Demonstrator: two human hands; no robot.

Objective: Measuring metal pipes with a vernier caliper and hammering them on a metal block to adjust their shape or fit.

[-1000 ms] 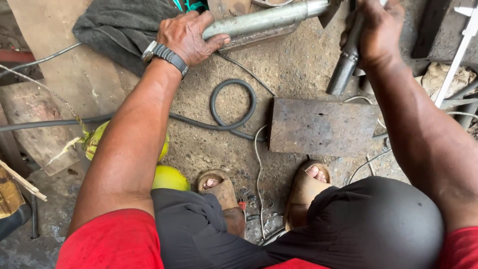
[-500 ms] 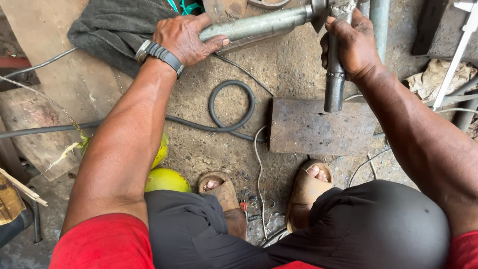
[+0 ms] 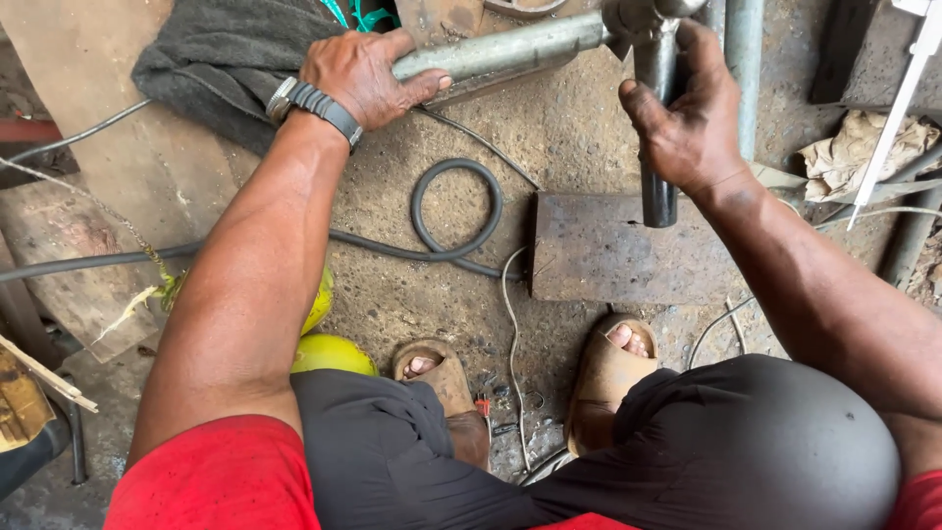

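Head view: two hands gripping joined metal pipes above a rusty steel plate on the floor.

Left hand (image 3: 365,77), wristwatch (image 3: 316,106) at the wrist, clenched around the long grey pipe (image 3: 500,51) running up and to the left of the rusty steel plate (image 3: 618,250). Right hand (image 3: 687,123) wrapped around the short upright pipe (image 3: 657,186), lower end hanging just above the plate's top edge, upper end meeting the long pipe at a joint above the plate. Left of the plate, a looped black hose (image 3: 456,211) on the concrete floor (image 3: 579,137). Further left and above, a dark grey cloth (image 3: 221,59) under the left wrist. Below the plate, two sandalled feet (image 3: 608,368); left of those, a yellow-green round thing (image 3: 332,353) partly hidden by the left arm. Right of the plate, a crumpled rag (image 3: 849,152).
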